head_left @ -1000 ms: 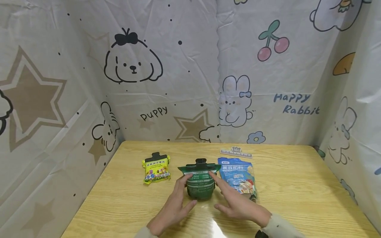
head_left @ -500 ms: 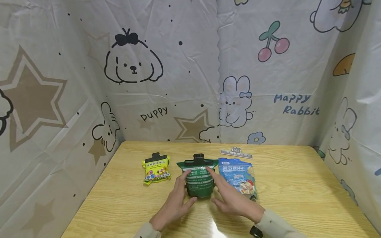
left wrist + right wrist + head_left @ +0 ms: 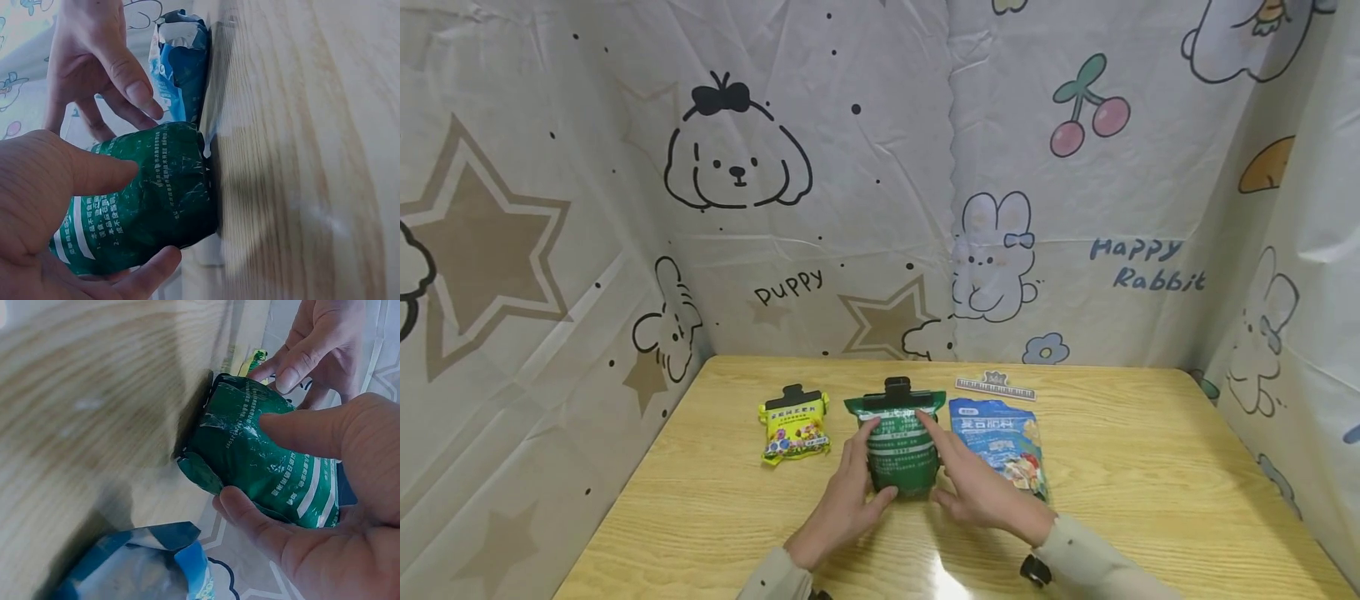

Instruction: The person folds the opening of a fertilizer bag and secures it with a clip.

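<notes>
As the left hand (image 3: 848,497) and right hand (image 3: 981,492) clasp its sides, the printed green pouch (image 3: 902,458) stands between their fingers (image 3: 862,439)

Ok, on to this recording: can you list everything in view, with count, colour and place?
table: one, yellowish wood grain, under the items
green bag: one, green with white print, mid-table
yellow bag: one, yellow with flower pictures, left of the green bag
blue bag: one, blue, right of the green bag
black clips: two, black, atop the green bag and yellow bag
grey clip: one, grey with striped bar, behind the blue bag
cloth: off-white, cartoon prints, around the table
sleeves: two, cream, left and right
hands: two, left and right, holding the green bag's sides
</notes>
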`<action>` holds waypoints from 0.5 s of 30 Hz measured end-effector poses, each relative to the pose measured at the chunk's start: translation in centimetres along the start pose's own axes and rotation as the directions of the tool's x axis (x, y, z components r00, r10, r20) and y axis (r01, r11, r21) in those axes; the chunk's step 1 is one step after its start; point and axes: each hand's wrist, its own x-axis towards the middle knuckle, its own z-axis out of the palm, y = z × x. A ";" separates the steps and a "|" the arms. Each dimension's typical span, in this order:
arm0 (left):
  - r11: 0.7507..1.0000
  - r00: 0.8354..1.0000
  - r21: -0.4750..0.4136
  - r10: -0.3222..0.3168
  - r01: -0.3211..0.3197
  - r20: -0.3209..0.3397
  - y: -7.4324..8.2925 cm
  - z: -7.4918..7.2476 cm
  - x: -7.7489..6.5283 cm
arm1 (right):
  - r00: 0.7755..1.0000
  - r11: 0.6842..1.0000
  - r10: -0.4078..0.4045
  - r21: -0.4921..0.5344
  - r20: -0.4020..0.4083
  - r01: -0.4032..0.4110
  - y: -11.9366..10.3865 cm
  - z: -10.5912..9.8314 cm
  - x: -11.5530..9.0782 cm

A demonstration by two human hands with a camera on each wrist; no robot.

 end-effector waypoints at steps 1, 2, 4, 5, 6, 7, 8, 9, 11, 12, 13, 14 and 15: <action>1.000 1.000 0.004 -0.011 0.011 -0.001 0.0 0.0 0.1 | 1.000 1.000 0.004 -0.006 -0.003 -0.004 0.0 0.0 0.2; 1.000 1.000 0.008 -0.015 0.015 -0.006 0.0 0.1 0.3 | 1.000 1.000 0.006 -0.013 -0.007 -0.006 -0.1 0.0 0.3; 0.999 0.999 0.021 -0.037 0.037 -0.014 0.0 0.2 0.5 | 1.000 1.000 0.012 -0.022 -0.017 -0.012 -0.2 -0.1 0.7; 0.999 0.999 0.027 -0.047 0.048 -0.018 0.1 0.2 0.7 | 1.000 0.999 0.019 -0.025 -0.022 -0.019 -0.2 -0.1 0.9; 0.998 0.998 0.030 -0.054 0.054 -0.022 0.1 0.2 0.8 | 0.999 0.999 0.028 -0.028 -0.026 -0.029 -0.3 -0.1 1.1; 0.997 0.998 0.033 -0.065 0.066 -0.024 0.1 0.3 0.9 | 0.999 0.999 0.035 -0.032 -0.028 -0.036 -0.3 -0.1 1.3; 0.997 0.997 0.034 -0.074 0.075 -0.027 0.1 0.3 1.0 | 0.999 0.999 0.042 -0.032 -0.030 -0.043 -0.3 0.0 1.4; 0.995 0.996 0.035 -0.088 0.089 -0.026 0.1 0.4 1.1 | 0.998 0.998 0.053 -0.036 -0.031 -0.054 -0.4 0.0 1.6; 0.994 0.994 0.037 -0.106 0.107 -0.029 0.2 0.4 1.3 | 0.997 0.997 0.066 -0.047 -0.031 -0.068 -0.3 0.1 1.8; 0.993 0.993 0.037 -0.113 0.114 -0.032 0.2 0.5 1.4 | 0.997 0.996 0.071 -0.052 -0.030 -0.073 -0.3 0.1 2.0; 0.991 0.992 0.039 -0.124 0.125 -0.033 0.2 0.5 1.5 | 0.997 0.995 0.077 -0.056 -0.030 -0.078 -0.3 0.2 2.1; 0.990 0.991 0.042 -0.131 0.132 -0.037 0.2 0.5 1.6 | 0.996 0.995 0.086 -0.055 -0.028 -0.088 -0.4 0.2 2.3; 0.990 0.990 0.044 -0.136 0.137 -0.040 0.2 0.5 1.7 | 0.995 0.994 0.094 -0.053 -0.026 -0.096 -0.4 0.2 2.4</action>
